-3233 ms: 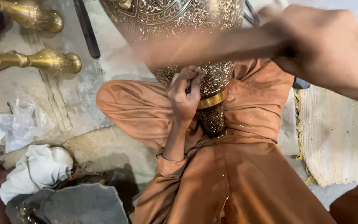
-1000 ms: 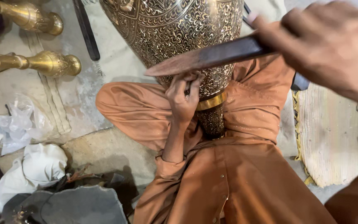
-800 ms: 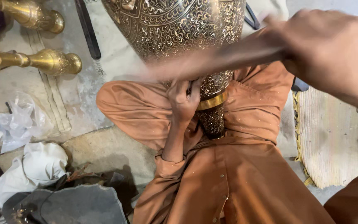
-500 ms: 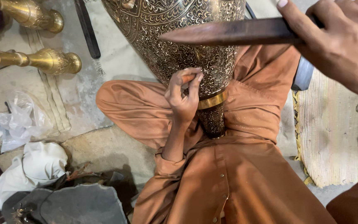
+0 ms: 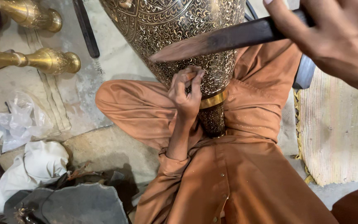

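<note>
Resting between the crossed legs, the engraved brass vase (image 5: 175, 33) looks heavy, rigid and easily dented; its gold-banded neck offers the safest hold. Left hand (image 5: 186, 93) pinches a small chisel (image 5: 190, 76) against it. Right hand (image 5: 336, 37) grips a dark mallet (image 5: 224, 39) above.

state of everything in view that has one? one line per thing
left hand: grip shut on a small tool, its tip against the vase
right hand: grip shut on the wooden stick, raised
wooden stick: held over the vase, clear of the small tool
engraved brass vase: tilted, narrow end in the lap
two brass stands: lying on their sides
white cloth: crumpled on the floor
</note>
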`<state>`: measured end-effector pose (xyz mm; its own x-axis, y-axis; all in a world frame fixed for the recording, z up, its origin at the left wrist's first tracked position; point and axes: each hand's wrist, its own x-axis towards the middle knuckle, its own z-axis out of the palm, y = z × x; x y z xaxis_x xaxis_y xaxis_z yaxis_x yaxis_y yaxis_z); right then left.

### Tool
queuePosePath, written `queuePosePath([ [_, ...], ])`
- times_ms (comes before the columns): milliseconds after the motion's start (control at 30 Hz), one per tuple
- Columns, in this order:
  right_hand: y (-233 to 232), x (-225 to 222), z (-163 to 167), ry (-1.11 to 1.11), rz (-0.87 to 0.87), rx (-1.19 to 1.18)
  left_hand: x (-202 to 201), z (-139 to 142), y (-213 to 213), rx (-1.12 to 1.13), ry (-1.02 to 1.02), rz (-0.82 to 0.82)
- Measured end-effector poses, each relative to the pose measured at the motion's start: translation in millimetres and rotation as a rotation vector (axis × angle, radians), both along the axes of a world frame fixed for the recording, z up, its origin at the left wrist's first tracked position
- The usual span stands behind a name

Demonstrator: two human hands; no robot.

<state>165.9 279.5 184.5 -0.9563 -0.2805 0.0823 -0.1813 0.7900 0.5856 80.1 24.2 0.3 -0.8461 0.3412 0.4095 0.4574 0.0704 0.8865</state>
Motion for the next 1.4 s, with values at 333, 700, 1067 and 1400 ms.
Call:
queuePosePath([
  [333, -15.3, -9.9, 20.8, -0.013, 0.190, -0.371, 5.2, -33.6, -10.2, 0.157, -0.016, -0.142],
  [700, -8.0, 2.1, 2.6, -0.057, 0.058, -0.559, 6.2, -54.7, -9.8, -0.079, 0.083, 0.094],
  [1067, -13.8, 1.0, 2.3, -0.121, -0.077, -0.550, 5.3, -38.7, -15.7, -0.054, 0.021, 0.001],
  [1400, -12.7, 0.9, 7.7, -0.166, -0.087, -0.549, 3.1, -44.2, -17.7, -0.095, 0.063, 0.037],
])
